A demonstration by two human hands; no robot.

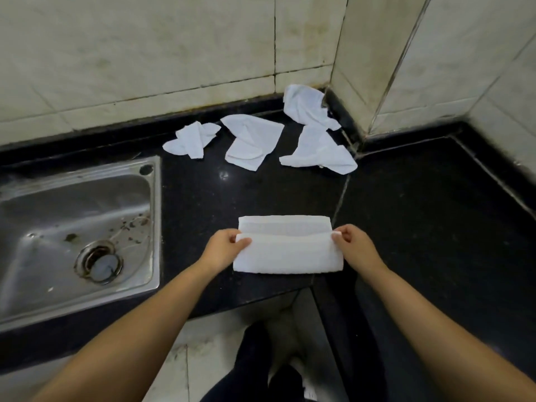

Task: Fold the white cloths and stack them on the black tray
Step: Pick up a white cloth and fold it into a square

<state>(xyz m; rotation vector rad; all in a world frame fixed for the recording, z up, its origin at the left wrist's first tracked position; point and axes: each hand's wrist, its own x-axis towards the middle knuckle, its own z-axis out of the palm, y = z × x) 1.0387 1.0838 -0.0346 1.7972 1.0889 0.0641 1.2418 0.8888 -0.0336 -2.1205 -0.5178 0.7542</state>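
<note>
A white cloth (287,250) lies on the black counter (203,198) near its front edge, its near half doubled over toward the far half. My left hand (223,248) pinches the left corner of the raised flap. My right hand (356,245) pinches the right corner. Several crumpled white cloths lie toward the back: one at the left (191,139), one in the middle (251,142), one at the right (317,152), and one in the corner against the wall (307,105). No black tray is in view.
A steel sink (75,236) with a round drain is set into the counter at the left. Tiled walls (145,53) rise behind and at the right, forming a corner. The counter's front edge runs below my forearms, with floor and my legs beneath.
</note>
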